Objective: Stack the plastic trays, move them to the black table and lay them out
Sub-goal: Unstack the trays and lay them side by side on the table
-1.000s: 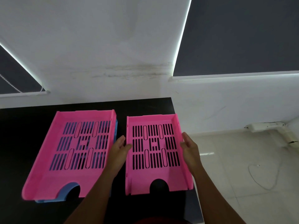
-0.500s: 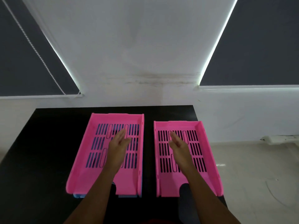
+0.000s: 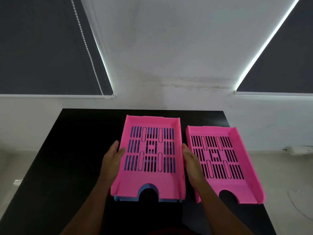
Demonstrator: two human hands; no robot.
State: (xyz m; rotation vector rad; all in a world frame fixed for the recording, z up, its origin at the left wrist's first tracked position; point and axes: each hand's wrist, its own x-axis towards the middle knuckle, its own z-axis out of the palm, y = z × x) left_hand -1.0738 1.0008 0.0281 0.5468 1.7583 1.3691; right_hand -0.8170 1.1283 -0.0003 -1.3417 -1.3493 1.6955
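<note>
Two pink slotted trays lie side by side on the black table [image 3: 67,167]. The left pink tray [image 3: 150,177] sits on top of a blue tray [image 3: 130,198], whose edge shows under its near left corner. The right pink tray [image 3: 240,167] lies alone near the table's right edge. My left hand [image 3: 111,160] is flat against the left wall of the stacked pink tray. My right hand [image 3: 191,161] is at its right wall, in the gap between the two pink trays. Both hands have straight fingers and touch the tray sides; whether they grip is unclear.
A white wall with two dark roller blinds rises behind the table. Light floor shows to the right, with a white power strip [image 3: 298,148] at the wall and a thin cable [image 3: 298,207] on the floor. Bare black tabletop extends left of the stack.
My hands left the single pink tray on the right, passed over both trays, and now flank the stacked pink tray. The view has swung left.
</note>
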